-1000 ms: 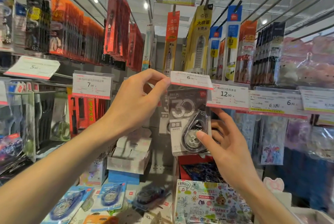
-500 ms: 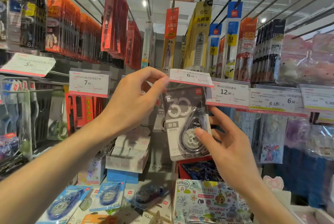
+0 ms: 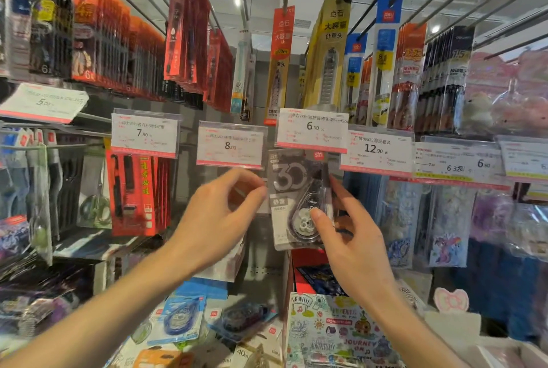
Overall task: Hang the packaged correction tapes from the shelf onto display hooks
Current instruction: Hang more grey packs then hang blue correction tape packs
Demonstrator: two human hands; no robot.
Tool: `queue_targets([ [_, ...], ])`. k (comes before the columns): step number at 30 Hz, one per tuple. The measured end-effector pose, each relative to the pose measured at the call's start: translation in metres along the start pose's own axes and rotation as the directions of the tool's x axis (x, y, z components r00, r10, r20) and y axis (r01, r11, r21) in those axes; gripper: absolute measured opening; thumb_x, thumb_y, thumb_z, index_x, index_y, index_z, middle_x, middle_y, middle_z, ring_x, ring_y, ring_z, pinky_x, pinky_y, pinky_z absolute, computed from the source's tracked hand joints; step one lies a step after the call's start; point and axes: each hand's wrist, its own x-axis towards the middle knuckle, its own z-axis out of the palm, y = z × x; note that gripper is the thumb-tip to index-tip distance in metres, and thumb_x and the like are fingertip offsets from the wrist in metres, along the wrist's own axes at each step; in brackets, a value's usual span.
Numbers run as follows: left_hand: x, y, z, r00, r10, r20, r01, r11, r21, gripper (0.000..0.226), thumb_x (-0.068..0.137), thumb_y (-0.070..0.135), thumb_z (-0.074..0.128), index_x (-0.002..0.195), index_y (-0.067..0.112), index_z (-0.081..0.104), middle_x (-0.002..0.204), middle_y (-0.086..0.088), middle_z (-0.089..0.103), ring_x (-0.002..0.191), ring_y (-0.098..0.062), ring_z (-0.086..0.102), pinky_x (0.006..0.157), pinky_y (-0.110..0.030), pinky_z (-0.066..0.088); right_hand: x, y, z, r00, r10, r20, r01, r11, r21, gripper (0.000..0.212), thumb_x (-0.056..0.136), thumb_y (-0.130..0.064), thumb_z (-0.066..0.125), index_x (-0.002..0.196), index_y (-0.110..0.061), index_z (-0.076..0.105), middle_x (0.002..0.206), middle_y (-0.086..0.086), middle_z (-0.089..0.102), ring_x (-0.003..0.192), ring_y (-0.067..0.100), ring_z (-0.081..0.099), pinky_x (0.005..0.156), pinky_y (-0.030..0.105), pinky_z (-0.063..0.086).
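Observation:
A grey packaged correction tape (image 3: pixel 283 189) marked "30" hangs upright just under the 6.00 price tag (image 3: pixel 311 130). Its top edge and the hook are hidden behind that tag. My right hand (image 3: pixel 347 243) grips the package, thumb on the clear blister, fingers behind its right edge. My left hand (image 3: pixel 216 219) hovers at the package's left side, fingers loosely curled and apart, holding nothing. More packaged correction tapes lie on the shelf below: a blue one (image 3: pixel 181 320) and a dark one (image 3: pixel 243 318).
Price tags 7.90 (image 3: pixel 145 133), 8.00 (image 3: pixel 231 145) and 12.90 (image 3: pixel 375 149) front neighbouring hooks. Red packs (image 3: pixel 133 189) hang at left, pen and refill packs (image 3: pixel 326 59) above, sticker sheets (image 3: pixel 444 231) at right. A patterned notebook (image 3: pixel 341 335) stands below.
My left hand has let go of the 6.00 price tag and dropped beside the package. The tag has swung down to face forward. The package has moved up under the tag.

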Motion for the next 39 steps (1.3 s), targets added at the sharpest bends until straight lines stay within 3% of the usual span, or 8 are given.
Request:
queue_targets([
  [4, -0.009, -0.027, 0.03, 1.0, -0.003, -0.009, 0.004, 0.999, 0.033, 0.022, 0.097, 0.041, 0.063, 0.118, 0.036, 0.058, 0.101, 0.03, 0.067, 0.096, 0.015, 0.062, 0.079, -0.005, 0.048, 0.011, 0.011, 0.013, 0.997, 0.07, -0.017, -0.071, 0.995, -0.075, 0.064, 0.094, -0.063, 0.051, 0.148, -0.03, 0.045, 0.103, -0.004, 0.068, 0.087, 0.013, 0.068, 0.075, 0.038, 0.059],
  [6, -0.002, -0.037, 0.04, 0.999, -0.018, -0.047, 0.02, 0.999, 0.043, 0.023, 0.098, 0.038, 0.062, 0.12, 0.036, 0.056, 0.096, 0.025, 0.068, 0.091, 0.007, 0.065, 0.078, -0.011, 0.05, 0.02, 0.013, 0.021, 0.995, 0.103, -0.013, -0.104, 0.988, -0.111, 0.064, 0.092, -0.064, 0.05, 0.14, -0.022, 0.049, 0.085, -0.001, 0.068, 0.067, 0.012, 0.062, 0.059, 0.034, 0.051],
  [10, 0.013, -0.054, 0.05, 0.995, -0.095, -0.039, 0.097, 0.993, 0.07, 0.049, 0.098, 0.039, 0.057, 0.146, 0.037, 0.047, 0.104, 0.009, 0.074, 0.093, -0.012, 0.072, 0.086, -0.042, 0.058, 0.036, 0.022, 0.034, 0.991, 0.136, 0.02, -0.131, 0.979, -0.155, 0.067, 0.097, -0.055, 0.056, 0.155, -0.035, 0.029, 0.142, -0.001, 0.052, 0.109, 0.015, 0.065, 0.092, 0.043, 0.057],
  [13, 0.021, -0.062, 0.056, 0.994, -0.107, 0.016, 0.105, 0.99, 0.095, 0.056, 0.101, 0.039, 0.055, 0.153, 0.043, 0.034, 0.147, -0.001, 0.055, 0.118, -0.021, 0.067, 0.101, -0.047, 0.053, 0.044, 0.032, 0.039, 0.99, 0.138, 0.02, -0.135, 0.985, -0.105, 0.071, 0.096, -0.062, 0.053, 0.156, -0.039, 0.022, 0.16, -0.01, 0.029, 0.125, 0.011, 0.055, 0.106, 0.038, 0.047],
  [20, 0.035, -0.061, 0.077, 0.965, -0.231, 0.126, 0.234, 0.972, -0.011, 0.067, 0.105, 0.045, 0.046, 0.159, 0.047, 0.007, 0.168, 0.008, 0.026, 0.151, -0.021, 0.035, 0.117, -0.034, 0.031, 0.068, 0.054, 0.057, 0.962, 0.244, 0.123, -0.25, 0.968, 0.029, 0.078, 0.096, -0.067, 0.046, 0.16, -0.047, 0.006, 0.167, -0.005, 0.034, 0.151, 0.018, 0.036, 0.117, 0.032, 0.029],
  [31, 0.041, -0.061, 0.065, 0.956, -0.281, 0.085, 0.287, 0.956, -0.064, 0.058, 0.103, 0.035, 0.056, 0.155, 0.041, 0.031, 0.155, 0.001, 0.049, 0.138, -0.022, 0.051, 0.115, -0.047, 0.041, 0.077, 0.051, 0.042, 0.957, 0.245, 0.158, -0.252, 0.967, 0.025, 0.063, 0.097, -0.044, 0.064, 0.153, -0.028, 0.039, 0.132, -0.009, 0.063, 0.12, 0.013, 0.063, 0.092, 0.021, 0.05],
  [34, 0.026, -0.051, 0.047, 0.97, -0.243, 0.022, 0.244, 0.966, -0.085, 0.037, 0.1, 0.028, 0.059, 0.136, 0.033, 0.055, 0.126, 0.006, 0.068, 0.115, -0.013, 0.064, 0.105, -0.045, 0.05, 0.056, 0.039, 0.019, 0.97, 0.213, 0.114, -0.223, 0.971, 0.082, 0.027, 0.096, -0.04, 0.068, 0.121, -0.032, 0.06, 0.112, -0.021, 0.067, 0.099, -0.009, 0.066, 0.072, 0.005, 0.048],
  [39, -0.011, -0.026, 0.025, 0.974, -0.22, -0.06, 0.202, 0.953, -0.224, 0.009, 0.098, 0.024, 0.065, 0.101, 0.032, 0.067, 0.097, 0.012, 0.075, 0.089, -0.005, 0.071, 0.077, -0.026, 0.06, 0.016, 0.014, -0.017, 0.984, 0.162, 0.078, -0.172, 0.974, 0.147, 0.009, 0.097, -0.038, 0.066, 0.103, -0.033, 0.068, 0.092, -0.011, 0.077, 0.084, 0.006, 0.074, 0.072, 0.02, 0.058],
])
